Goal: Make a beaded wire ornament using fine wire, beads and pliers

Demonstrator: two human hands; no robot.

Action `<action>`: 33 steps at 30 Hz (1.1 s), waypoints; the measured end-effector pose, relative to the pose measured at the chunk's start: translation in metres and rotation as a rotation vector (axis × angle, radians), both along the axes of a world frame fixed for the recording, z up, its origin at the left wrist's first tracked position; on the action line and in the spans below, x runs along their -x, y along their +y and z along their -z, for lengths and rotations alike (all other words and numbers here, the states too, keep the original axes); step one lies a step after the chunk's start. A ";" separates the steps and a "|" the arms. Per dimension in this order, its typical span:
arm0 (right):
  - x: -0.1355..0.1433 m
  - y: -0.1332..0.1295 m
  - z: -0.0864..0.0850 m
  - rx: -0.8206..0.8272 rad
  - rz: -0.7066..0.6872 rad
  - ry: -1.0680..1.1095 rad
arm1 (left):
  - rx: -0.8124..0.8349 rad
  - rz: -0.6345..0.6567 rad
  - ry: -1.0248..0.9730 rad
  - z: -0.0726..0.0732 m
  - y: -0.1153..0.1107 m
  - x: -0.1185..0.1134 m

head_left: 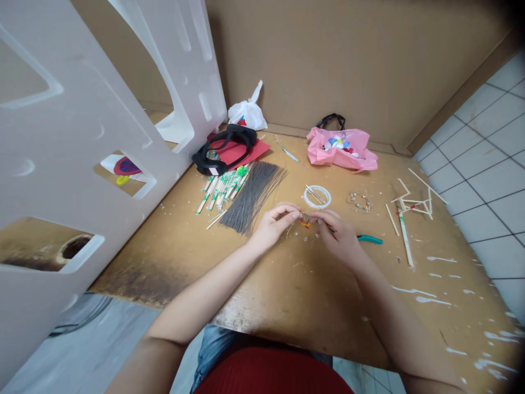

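Note:
Over the middle of the table, my left hand and my right hand face each other, fingertips nearly meeting. Both are closed in a pinch on what looks like a thin wire, too fine to follow clearly. Just below the fingertips is a small red and yellow tangle of strands; whether it is held or lies on the table I cannot tell. Tiny clear beads lie under the hands. A white ring-shaped lid with thin metal rods across it sits just beyond. Teal-handled pliers are partly hidden behind my right hand.
Left of the hands lie grey wires, paper-wrapped chopsticks and a black headset strap. A pink bag with colourful caps and a white bag stand behind. A beaded wire loop and a stick frame lie right.

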State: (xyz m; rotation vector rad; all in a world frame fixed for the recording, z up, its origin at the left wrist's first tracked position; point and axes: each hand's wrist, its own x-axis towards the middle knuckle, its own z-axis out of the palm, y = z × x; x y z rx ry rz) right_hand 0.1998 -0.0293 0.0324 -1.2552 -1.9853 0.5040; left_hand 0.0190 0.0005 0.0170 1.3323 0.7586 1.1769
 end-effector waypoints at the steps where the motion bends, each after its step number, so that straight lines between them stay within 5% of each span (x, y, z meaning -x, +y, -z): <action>1: 0.000 0.000 0.000 -0.005 0.008 -0.003 | 0.083 0.037 -0.058 0.002 0.000 -0.001; 5: 0.003 0.000 0.003 -0.006 0.036 -0.013 | 0.232 0.106 -0.191 0.007 -0.001 -0.006; 24: 0.012 -0.004 0.012 0.094 0.045 0.115 | 0.229 0.001 -0.145 -0.001 -0.003 -0.005; 29: -0.027 -0.019 0.009 0.046 0.177 -0.005 | 0.218 0.008 -0.146 -0.005 -0.004 -0.002; 33: -0.088 -0.039 0.027 0.052 0.160 -0.507 | 0.279 0.086 -0.278 -0.003 0.000 0.000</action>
